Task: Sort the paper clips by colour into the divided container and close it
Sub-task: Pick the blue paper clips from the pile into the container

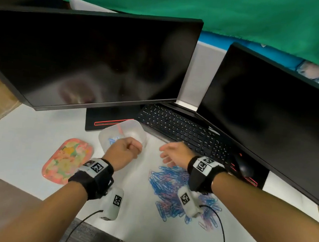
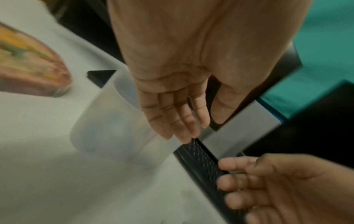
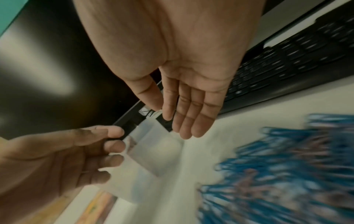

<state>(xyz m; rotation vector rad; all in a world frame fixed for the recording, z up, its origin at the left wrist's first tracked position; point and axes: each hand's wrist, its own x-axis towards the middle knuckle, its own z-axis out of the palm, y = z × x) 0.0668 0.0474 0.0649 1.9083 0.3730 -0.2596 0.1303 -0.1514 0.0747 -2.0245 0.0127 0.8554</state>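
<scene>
Left hand [image 1: 124, 150]: fingers were seen relaxed, over the translucent container [image 1: 131, 130], nothing held.
Right hand [image 1: 174, 154]: fingers spread, empty.
Paper clips [image 1: 168, 189]: heaped at 5 o'clock of container.

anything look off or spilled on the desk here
The paper clips lie in one loose, mixed blue and pink heap on the desk, right of the translucent container, which holds only a few blue ones. Its patterned lid lies off to its left. No damage shows; both hands are empty.
</scene>
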